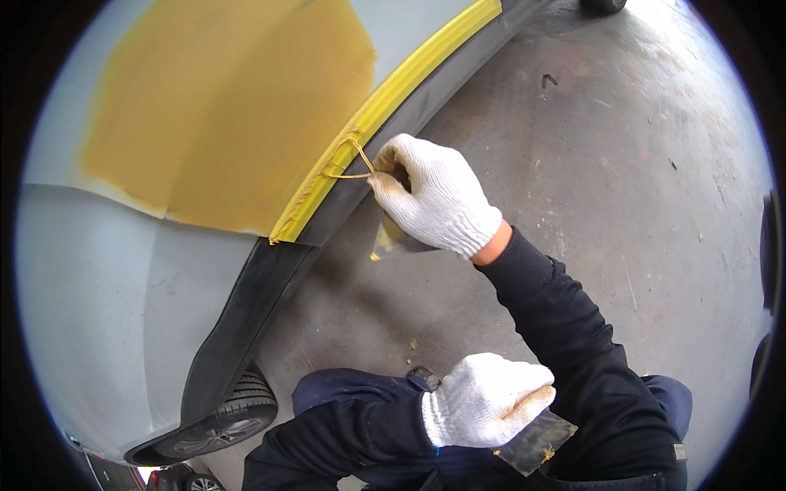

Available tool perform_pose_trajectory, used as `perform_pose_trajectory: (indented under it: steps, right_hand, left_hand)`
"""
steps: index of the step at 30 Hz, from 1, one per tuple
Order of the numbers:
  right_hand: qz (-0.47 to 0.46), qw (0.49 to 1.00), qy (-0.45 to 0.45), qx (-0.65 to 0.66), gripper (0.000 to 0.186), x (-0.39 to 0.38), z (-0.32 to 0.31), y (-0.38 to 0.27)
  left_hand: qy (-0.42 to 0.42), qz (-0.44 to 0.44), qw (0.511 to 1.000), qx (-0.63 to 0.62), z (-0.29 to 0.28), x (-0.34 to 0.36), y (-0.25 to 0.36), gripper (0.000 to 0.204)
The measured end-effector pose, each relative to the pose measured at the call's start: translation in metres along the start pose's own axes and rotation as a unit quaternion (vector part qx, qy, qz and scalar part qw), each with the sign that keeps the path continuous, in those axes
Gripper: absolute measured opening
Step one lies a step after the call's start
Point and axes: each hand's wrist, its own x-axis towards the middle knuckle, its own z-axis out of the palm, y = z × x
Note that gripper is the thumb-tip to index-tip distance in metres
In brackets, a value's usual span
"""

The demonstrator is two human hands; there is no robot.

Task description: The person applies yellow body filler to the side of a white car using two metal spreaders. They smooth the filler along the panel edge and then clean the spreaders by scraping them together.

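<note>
The right hand (434, 195) wears a white glove and is near the middle, toward 1 o'clock. Its thumb and finger are squeezed close together on a thin tan strip (363, 155). The strip makes a small loop at the hand's 10 o'clock and joins the yellow masking tape (409, 86). That tape runs on a slant along the bottom of the car's side, from 1 o'clock to about 9 o'clock. Some tan bits stick to its lower part. A flat smeared blade (393, 242) pokes out under the right hand at its 7 o'clock. I cannot tell which fingers hold it.

The left hand (491, 401), in a white glove too, is at 5 o'clock. Its fingers are curled shut around a flat dark spreader (536, 444), which sticks out at the hand's 4 o'clock with yellow smears on it.

At 10 o'clock, a big mustard patch (237, 114) covers part of the pale gray car (90, 254), up against the tape. Black trim (237, 323) runs down to a wheel (217, 434) between 7 and 8 o'clock. The gray floor (639, 180) fills the 3 o'clock side.
</note>
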Motion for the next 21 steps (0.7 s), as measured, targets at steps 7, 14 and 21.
perform_pose_trajectory:
  steps: [7,14,21]
  right_hand:
    - [-0.058,0.991,-0.120,0.003,0.019,-0.012,-0.034,0.001]
    - [0.087,0.976,-0.189,0.059,0.020,-0.011,-0.077,0.043]
    - [0.310,0.902,0.038,-0.298,0.040,-0.067,-0.135,0.225]
  left_hand:
    - [-0.017,0.005,1.000,0.004,0.002,0.008,0.005,0.021]
    - [0.009,0.011,1.000,-0.003,0.007,0.010,0.004,0.018]
    - [-0.026,0.006,1.000,0.012,0.006,0.017,0.004,0.017]
